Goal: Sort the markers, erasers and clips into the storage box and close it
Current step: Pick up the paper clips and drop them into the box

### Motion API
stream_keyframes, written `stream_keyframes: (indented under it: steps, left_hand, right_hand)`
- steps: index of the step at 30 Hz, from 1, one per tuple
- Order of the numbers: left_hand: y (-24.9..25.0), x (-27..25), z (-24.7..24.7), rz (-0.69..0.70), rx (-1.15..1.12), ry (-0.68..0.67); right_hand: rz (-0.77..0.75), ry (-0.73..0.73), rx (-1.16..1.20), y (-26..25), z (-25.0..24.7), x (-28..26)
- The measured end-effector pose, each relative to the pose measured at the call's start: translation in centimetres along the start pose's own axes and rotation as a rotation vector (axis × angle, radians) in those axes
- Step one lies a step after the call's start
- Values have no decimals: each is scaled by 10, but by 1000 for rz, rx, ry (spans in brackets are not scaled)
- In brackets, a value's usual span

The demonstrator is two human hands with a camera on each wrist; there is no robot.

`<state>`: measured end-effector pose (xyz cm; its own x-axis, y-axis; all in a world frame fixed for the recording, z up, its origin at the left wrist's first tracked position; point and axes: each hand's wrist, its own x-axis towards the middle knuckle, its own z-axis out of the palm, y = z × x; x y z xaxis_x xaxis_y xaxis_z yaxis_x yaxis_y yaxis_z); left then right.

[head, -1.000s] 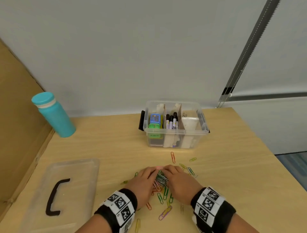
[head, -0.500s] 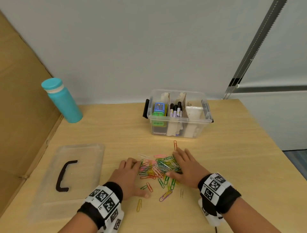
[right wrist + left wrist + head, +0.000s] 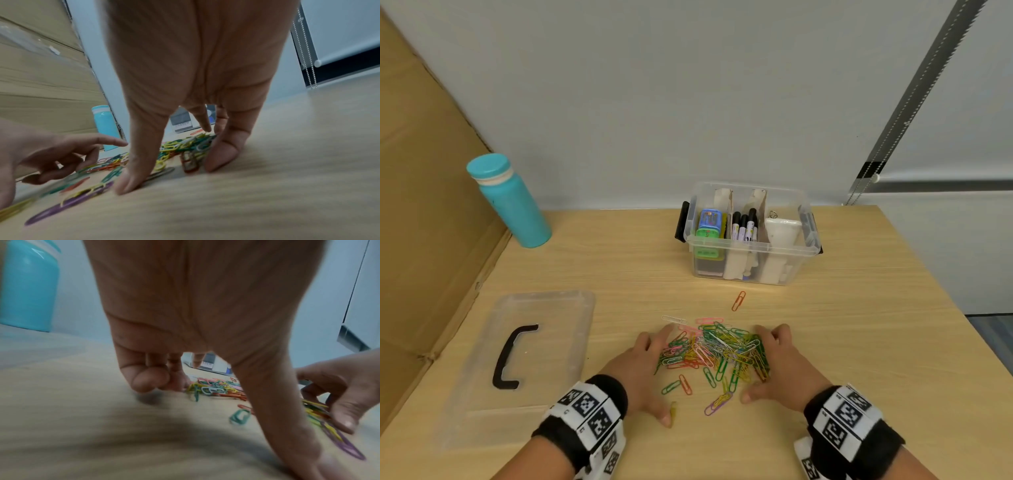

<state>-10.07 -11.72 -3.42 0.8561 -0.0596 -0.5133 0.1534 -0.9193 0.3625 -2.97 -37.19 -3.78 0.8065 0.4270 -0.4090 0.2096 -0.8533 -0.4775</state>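
A heap of coloured paper clips [image 3: 715,349] lies on the wooden table near me. My left hand [image 3: 650,359] stands at its left edge and my right hand [image 3: 777,359] at its right edge, fingers spread, fingertips on the table and touching clips. Neither hand holds anything. The left wrist view shows my left fingertips beside the clips [image 3: 213,387]; the right wrist view shows my right fingers against the clips [image 3: 185,146]. The clear storage box [image 3: 750,263] stands open behind, with erasers [image 3: 709,226] in its left section and markers [image 3: 743,228] in the middle.
The box's clear lid [image 3: 558,325] with a black handle lies at the left. A teal bottle [image 3: 512,202] stands at the back left beside a cardboard wall. A lone orange clip [image 3: 738,300] lies between heap and box; stray clips, one purple [image 3: 717,404], lie nearer me.
My hands, bunched together over the clips a second ago, have drawn apart to either side. The clips now lie in a wider, flatter heap.
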Motion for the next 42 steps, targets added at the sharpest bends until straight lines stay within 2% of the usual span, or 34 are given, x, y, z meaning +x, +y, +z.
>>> stream_keyframes:
  steps: [3, 5, 8, 9, 13, 17, 20, 27, 30, 34, 42]
  left_hand:
    - [15, 16, -3, 7, -53, 27]
    - [23, 24, -5, 24, -69, 99]
    - [22, 29, -13, 40, 20, 247]
    - [19, 29, -16, 33, 56, 260]
    - [16, 30, -13, 95, 146, 160]
    - [26, 36, -5, 200, 71, 181]
    - [30, 39, -2, 221, 52, 203]
    - [33, 38, -6, 240, 24, 258]
    - [33, 36, -10, 232, 38, 271]
    - [32, 33, -14, 210, 40, 297]
    - [28, 26, -27, 214, -145, 442]
  right_hand:
    - [-3, 24, 50, -11, -3, 13]
    - [-1, 25, 48, -15, -4, 17]
    - [8, 37, 7, -14, -7, 14]
    - [6, 34, -24, -13, -7, 12]
    - [-52, 21, -91, -20, -2, 13]
    - [-57, 28, -110, -33, 1, 21]
    - [-75, 32, -134, -39, 2, 24]
    - [-144, 173, -149, -34, 0, 26]
    - [-146, 181, -125, -28, -3, 25]
    - [-138, 179, -7, -17, -8, 23]
    - [-114, 147, 491, -12, -55, 14]
